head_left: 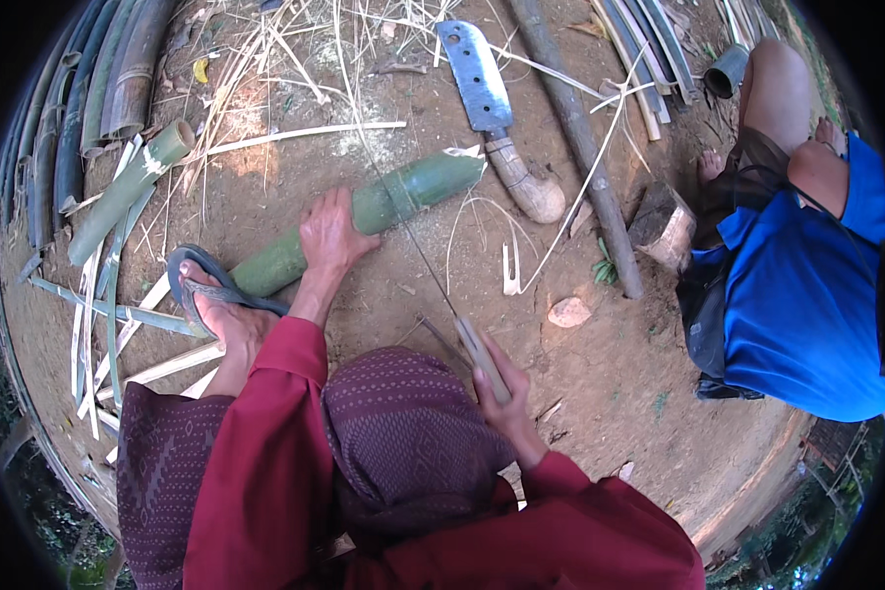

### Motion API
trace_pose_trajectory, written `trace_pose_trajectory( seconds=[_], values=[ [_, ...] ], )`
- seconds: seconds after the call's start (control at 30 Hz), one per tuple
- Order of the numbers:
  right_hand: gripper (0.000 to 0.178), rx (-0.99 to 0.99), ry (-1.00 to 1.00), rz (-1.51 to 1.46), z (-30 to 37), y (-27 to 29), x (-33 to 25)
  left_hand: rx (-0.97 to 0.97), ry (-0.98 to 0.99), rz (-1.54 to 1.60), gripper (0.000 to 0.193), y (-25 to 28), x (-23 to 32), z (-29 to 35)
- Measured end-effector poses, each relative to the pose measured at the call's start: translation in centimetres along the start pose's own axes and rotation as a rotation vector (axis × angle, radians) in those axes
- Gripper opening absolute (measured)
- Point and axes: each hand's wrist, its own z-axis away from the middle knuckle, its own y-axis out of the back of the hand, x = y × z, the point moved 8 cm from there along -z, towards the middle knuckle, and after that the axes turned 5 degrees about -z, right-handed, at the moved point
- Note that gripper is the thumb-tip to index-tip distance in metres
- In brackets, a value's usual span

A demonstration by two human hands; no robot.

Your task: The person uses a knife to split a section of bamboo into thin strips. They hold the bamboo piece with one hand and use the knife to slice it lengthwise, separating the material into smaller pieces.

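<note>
A thick green bamboo pole (428,184) lies slantwise on the ground in front of me. My left hand (332,233) presses on it from above, fingers wrapped over its side. In my right hand (504,388) is the pale handle of a handsaw (469,334). Its thin blade reaches up and left across the bamboo, close to a joint, beyond my left hand. The bamboo's far right end is rough and splintered. My sandaled foot (216,290) rests against its lower left end.
A cleaver (479,84) with a curved wooden handle lies beyond the bamboo, beside a long dark pole (580,138). Cut bamboo (133,84) and strips lie at left. A person in a blue shirt (796,285) sits at right near a wood block (664,226). A stone (569,313) lies between us.
</note>
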Motion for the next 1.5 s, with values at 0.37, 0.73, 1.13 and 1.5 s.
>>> trace_pose_trajectory(
  seconds=[0.37, 0.73, 1.13, 1.5],
  values=[
    [0.044, -0.006, -0.080, 0.000, 1.4, -0.6, 0.6, -0.053, 0.054, -0.007, 0.063, -1.3, -0.8, 1.9],
    [0.043, -0.047, -0.027, -0.092, 0.1, -4.6, 1.1, -0.075, 0.015, -0.020, 0.075, 1.0, -4.1, 0.3],
    [0.044, -0.058, -0.160, -0.008, -4.5, -4.0, 3.7, -0.156, 0.050, 0.021, 0.070, -2.2, -1.0, 1.0],
    [0.042, -0.014, -0.066, 0.034, -3.5, -3.2, 3.1, -0.077, 0.001, 0.038, 0.074, -2.0, -0.7, 0.8]
  ],
)
